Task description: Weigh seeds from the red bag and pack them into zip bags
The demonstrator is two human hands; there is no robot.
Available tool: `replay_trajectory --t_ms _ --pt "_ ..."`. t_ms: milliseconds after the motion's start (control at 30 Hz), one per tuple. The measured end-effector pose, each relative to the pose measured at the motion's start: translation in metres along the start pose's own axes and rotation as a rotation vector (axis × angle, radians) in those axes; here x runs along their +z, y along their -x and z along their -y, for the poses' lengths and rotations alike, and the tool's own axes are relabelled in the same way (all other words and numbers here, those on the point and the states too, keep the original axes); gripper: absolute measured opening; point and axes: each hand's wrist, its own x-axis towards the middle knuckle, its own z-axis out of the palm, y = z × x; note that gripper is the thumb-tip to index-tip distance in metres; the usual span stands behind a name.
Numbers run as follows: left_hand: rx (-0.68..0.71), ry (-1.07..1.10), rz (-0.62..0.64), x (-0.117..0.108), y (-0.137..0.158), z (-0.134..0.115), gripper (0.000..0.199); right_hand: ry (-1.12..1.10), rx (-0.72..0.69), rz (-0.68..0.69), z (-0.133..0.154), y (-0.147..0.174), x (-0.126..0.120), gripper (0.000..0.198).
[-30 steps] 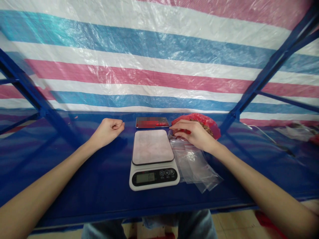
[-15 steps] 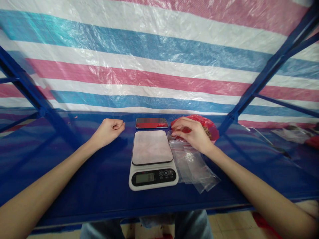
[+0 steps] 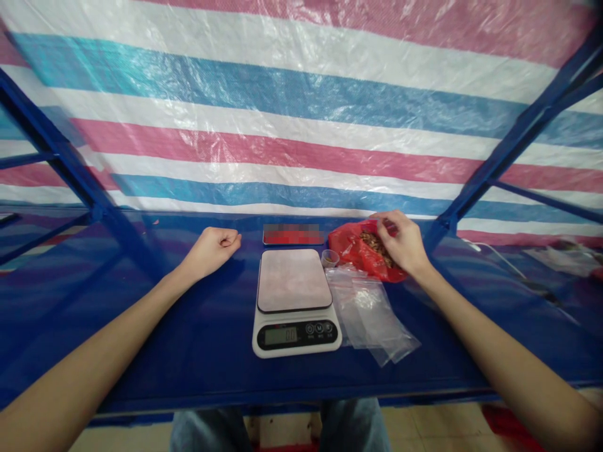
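My left hand (image 3: 214,251) rests on the blue table as a loose fist, left of the kitchen scale, with nothing showing in it. My right hand (image 3: 402,242) is over the right side of a red plastic bag (image 3: 346,242), thumb and fingers apart; some fingertips are hidden. Inside the open bag lie many small brown pieces (image 3: 374,245), too small to name. Left of the bag stands a small clear cup (image 3: 330,258) with a little something in it. The white kitchen scale (image 3: 296,282) has a bare platform, and its display appears to read 0.0.
Clear zip bags (image 3: 372,314) lie overlapping right of the scale. Behind the scale is a flat phone-like device (image 3: 293,235). Blue metal struts (image 3: 494,150) rise at both sides before a striped tarp (image 3: 282,144). A pale cable (image 3: 494,254) and more plastic lie far right.
My right hand has let go of the small clear cup and moved right, over the red bag. The cup now stands uncovered. My left fist stays put; the view has shifted slightly.
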Motion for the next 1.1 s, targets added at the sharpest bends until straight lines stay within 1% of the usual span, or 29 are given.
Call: replay_trajectory --t_ms 167,300,467,600,733,833,1000,1100 --pt "0.025 -0.001 0.040 0.003 0.002 -0.001 0.043 0.054 -0.002 0.084 -0.010 0.003 0.001 0.026" --pt "0.048 -0.010 0.059 0.005 0.003 -0.004 0.043 0.056 -0.002 0.179 -0.010 0.003 -0.001 0.024" --pt "0.056 -0.019 0.041 0.001 0.004 -0.004 0.044 0.073 -0.011 0.243 -0.001 0.000 -0.008 0.029" --pt "0.048 -0.040 0.013 -0.004 0.005 -0.003 0.044 0.133 -0.051 0.336 0.005 -0.004 -0.019 0.035" --pt "0.031 -0.063 0.012 -0.007 0.006 0.000 0.044 0.171 -0.082 0.388 -0.001 -0.002 -0.023 0.028" --pt "0.023 -0.116 -0.006 -0.011 0.008 0.010 0.044 0.192 -0.121 0.440 -0.009 0.004 -0.020 0.026" --pt "0.017 -0.231 -0.010 -0.026 0.010 0.040 0.041 0.242 -0.134 0.393 -0.008 0.012 -0.010 0.029" --pt "0.031 -0.261 -0.035 -0.032 0.009 0.049 0.041 0.233 -0.124 0.386 -0.003 0.012 -0.007 0.028"
